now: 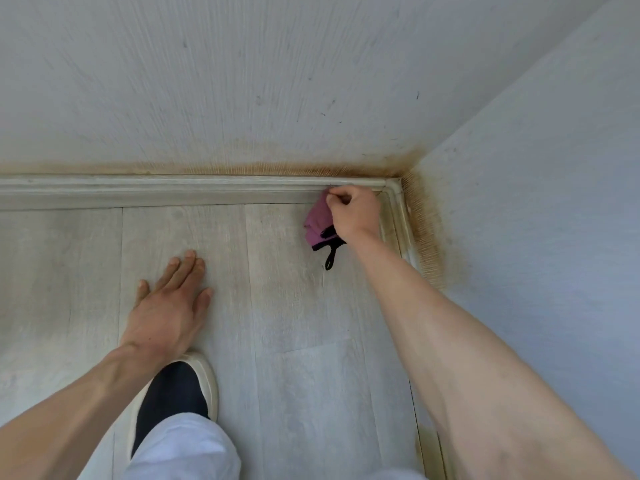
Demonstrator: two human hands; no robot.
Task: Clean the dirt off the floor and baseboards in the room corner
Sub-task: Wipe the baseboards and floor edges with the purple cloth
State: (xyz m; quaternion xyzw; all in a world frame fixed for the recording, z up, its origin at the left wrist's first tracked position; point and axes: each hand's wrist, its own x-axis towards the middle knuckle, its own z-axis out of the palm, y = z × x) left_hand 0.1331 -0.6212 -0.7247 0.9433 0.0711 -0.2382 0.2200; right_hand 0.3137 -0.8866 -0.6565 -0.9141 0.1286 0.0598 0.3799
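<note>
pale wood-grain planks make up the floor [311,306] of a room corner, where a person crouches over the work. the right hand [355,213] is curled tight around a purple cloth [317,220], pinching it against the rear baseboard [156,192] just left of the corner joint. the cloth hangs down from the fist onto the floor, folded over, its black trim and a black loop [330,258] trailing below the wrist. the right forearm reaches in from the lower right edge of the view, running along beside the side baseboard [403,230].

the left hand [169,306] lies flat on the floor, fingers straight and slightly spread, holding nothing, well apart from the cloth and nearer the person. just behind it stands a shoe [176,393], dark on top with a cream sole, and a white trouser leg [180,448] covers its heel end.

brown-yellow staining [277,166] runs in a band along the foot of the rear wall [242,81], directly above the baseboard, and grows darker toward the corner. a similar band [426,237] runs down the side wall [554,202] next to the side baseboard. both walls are light grey and textured, with a few small dark marks on the rear one. the baseboards are off-white, moulded, and look dingy near the joint.
</note>
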